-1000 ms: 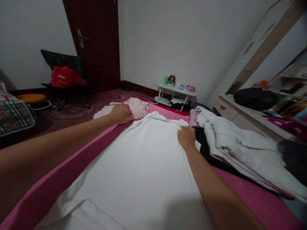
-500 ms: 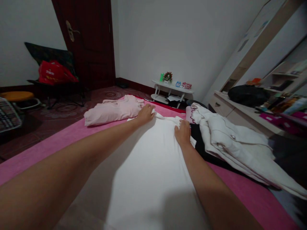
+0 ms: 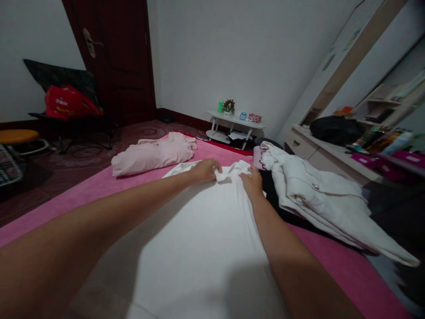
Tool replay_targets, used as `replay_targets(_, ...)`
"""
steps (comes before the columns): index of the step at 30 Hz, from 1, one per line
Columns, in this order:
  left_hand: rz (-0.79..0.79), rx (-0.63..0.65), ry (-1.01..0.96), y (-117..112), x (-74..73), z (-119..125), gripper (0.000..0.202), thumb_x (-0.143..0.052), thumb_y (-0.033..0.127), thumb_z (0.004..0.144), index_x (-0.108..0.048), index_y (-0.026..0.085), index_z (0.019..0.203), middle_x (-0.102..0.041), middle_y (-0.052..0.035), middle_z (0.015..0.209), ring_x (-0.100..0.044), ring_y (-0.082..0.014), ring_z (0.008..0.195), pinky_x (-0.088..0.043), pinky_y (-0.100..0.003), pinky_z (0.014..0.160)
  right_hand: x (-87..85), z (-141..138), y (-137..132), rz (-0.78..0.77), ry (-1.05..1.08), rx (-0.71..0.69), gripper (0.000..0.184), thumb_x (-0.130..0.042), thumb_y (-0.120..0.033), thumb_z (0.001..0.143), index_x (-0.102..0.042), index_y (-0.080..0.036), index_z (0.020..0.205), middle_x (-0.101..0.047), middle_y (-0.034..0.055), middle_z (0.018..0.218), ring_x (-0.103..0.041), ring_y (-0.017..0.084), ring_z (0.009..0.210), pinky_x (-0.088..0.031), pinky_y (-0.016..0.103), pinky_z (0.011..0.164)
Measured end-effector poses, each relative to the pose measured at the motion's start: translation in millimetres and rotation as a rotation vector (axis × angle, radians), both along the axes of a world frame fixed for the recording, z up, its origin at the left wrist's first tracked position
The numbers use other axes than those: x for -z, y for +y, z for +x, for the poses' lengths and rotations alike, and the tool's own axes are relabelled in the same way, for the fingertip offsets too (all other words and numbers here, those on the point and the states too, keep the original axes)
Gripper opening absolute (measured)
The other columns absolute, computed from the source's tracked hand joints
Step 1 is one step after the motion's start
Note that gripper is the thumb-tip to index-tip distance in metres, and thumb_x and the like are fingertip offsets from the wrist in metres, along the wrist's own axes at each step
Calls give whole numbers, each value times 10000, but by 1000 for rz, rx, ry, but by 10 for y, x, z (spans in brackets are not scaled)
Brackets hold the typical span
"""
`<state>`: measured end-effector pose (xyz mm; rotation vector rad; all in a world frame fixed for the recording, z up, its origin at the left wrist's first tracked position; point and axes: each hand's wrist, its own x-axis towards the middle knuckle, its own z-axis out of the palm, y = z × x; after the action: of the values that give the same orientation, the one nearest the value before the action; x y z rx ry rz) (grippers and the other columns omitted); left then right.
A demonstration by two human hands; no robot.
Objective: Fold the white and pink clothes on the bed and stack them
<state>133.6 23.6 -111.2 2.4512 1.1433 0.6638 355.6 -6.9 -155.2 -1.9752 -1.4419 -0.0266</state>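
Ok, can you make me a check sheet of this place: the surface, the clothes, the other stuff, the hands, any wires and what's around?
Surface: pink cover, partly hidden under clothes.
Cloth at the hands: white garment, spread out, far edge bunched.
Clutter: pale pink garment on the left; cream garment with a button and black cloth on the right.
Hands: left hand pinches the bunched edge; right hand touches the far right corner, grip unclear.
Cables: nothing seen.
Surroundings: door, red bag on a chair, small white table.
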Motion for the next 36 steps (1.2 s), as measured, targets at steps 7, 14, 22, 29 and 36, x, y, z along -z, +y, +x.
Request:
replay_targets(7,297,-1,21,170,-32,-152,375,-486,18,726,-675,182,1006,-599,-72,1182,-559,-196,1120,-413,-299,1007,46,-73,16,158,115,-163,606,-480,-214,741,-430,-96,1334,-545,157,1298,-622,210,1016,-480,312,888)
replay_targets(14,219,-407,245,271,323,-106,459,-483,273,885,-491,20,1268,-330,-235,1480,-262,-337,1395,-235,-458,1117,50,-102,-24,-97,-187,-325,577,-488,-354,869,-415,-139,1400,-417,124,1465,-387,226,1344,-280,370,1126)
replay_targets(22,283,-246,395,73,411,-272,550,-341,417,955,-401,92,1394,-359,-199,1481,-323,-324,1367,-232,-484,1102,-81,-255,-93,-419,-408,-246,550,-227,-455,982,-271,-236,1485,-147,64,1587,-138,208,1450,-137,494,1150)
replay_targets(29,292,-167,384,-217,428,-551,541,-310,482,970,-422,158,1388,-367,-161,1481,-337,-298,1361,-259,-455,1106,-129,-351,-278,-494,-397,-197,585,-165,-504,976,-209,-258,1505,-104,57,1594,-90,226,1457,-138,537,1136)
replay_targets(36,383,-258,350,-533,422,-881,514,-350,486,959,-502,125,1292,-450,-186,1379,-415,-308,1285,-290,-455,1080,-153,-407,-709,-495,-425,-226,601,-170,-537,972,-220,-263,1505,-141,66,1587,-114,262,1452,-143,543,1134)
